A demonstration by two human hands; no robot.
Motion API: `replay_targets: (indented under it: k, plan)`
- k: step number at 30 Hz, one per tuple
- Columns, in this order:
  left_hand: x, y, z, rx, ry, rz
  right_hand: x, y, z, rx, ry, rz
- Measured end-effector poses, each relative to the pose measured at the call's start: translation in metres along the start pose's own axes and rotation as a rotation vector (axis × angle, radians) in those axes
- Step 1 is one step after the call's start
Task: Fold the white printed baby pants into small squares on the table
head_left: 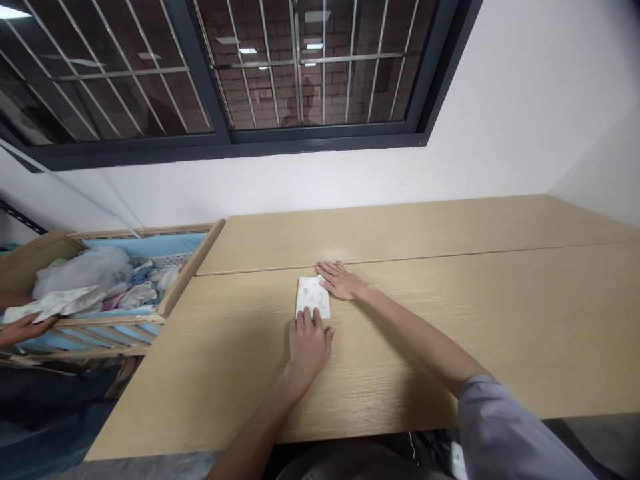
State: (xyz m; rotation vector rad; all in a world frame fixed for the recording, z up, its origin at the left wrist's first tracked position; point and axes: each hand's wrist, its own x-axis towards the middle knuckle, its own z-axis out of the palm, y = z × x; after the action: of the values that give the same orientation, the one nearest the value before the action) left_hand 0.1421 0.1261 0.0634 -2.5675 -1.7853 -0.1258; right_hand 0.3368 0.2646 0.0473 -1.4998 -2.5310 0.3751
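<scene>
A small white rectangle with faint printed marks point(307, 291), folded cloth or paper, lies flat on the light wooden table point(450, 300). My left hand point(309, 340) rests palm down with its fingertips on the near edge of this white piece, fingers slightly apart. At its far right corner lies my right hand point(341, 280), flat on the table with fingers stretched out and the thumb side touching the white piece. Neither hand is gripping it.
Left of the table stands a wooden crib point(193, 270) with blue lining, clothes and a translucent bag point(93, 270). Another person's hand point(27, 329) holds white cloth point(60, 303) there. A barred window point(325, 137) is above the table's back.
</scene>
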Motion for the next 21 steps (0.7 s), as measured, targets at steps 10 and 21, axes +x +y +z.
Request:
replay_targets:
  k: [10,21]
  plan:
    - [0.045,-0.053,-0.024,-0.008,-0.042,-0.170,-0.012,-0.021,0.010,0.376,0.267,0.231]
    - [0.002,-0.071,-0.076,-0.170,-0.177,0.061,-0.051,-0.098,0.008,0.615,0.273,0.187]
